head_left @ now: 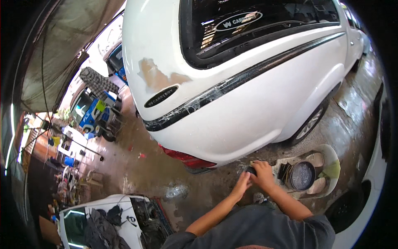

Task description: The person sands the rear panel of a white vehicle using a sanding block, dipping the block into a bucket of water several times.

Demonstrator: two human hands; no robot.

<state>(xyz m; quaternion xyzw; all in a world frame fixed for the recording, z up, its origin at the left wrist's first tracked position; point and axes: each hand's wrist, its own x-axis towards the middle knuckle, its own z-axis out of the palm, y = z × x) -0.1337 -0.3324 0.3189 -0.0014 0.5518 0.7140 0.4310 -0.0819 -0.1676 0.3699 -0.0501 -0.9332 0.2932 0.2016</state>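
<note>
My left hand [241,182] and my right hand [263,172] meet low in front of me, close below the lower edge of a white pickup's rear side [244,120]. Between them is a small dark pad-like piece [251,170], its exact kind unclear. Fingers of the left hand press against it, while the right hand curls over its other side. Right of my hands, a pale tray [334,157] holds a round bowl [302,176] of greyish liquid, dark flat sheets [283,171], rounded tan pieces [317,159] and a yellow-green sheet [332,169].
The pickup has a bare tan patch [154,76], a black side strip [215,92] and a rear wheel [309,124]. Another white vehicle [379,166] stands close on the right. A vehicle draped with dark cloth [103,228] is at lower left. The floor [132,166] looks wet.
</note>
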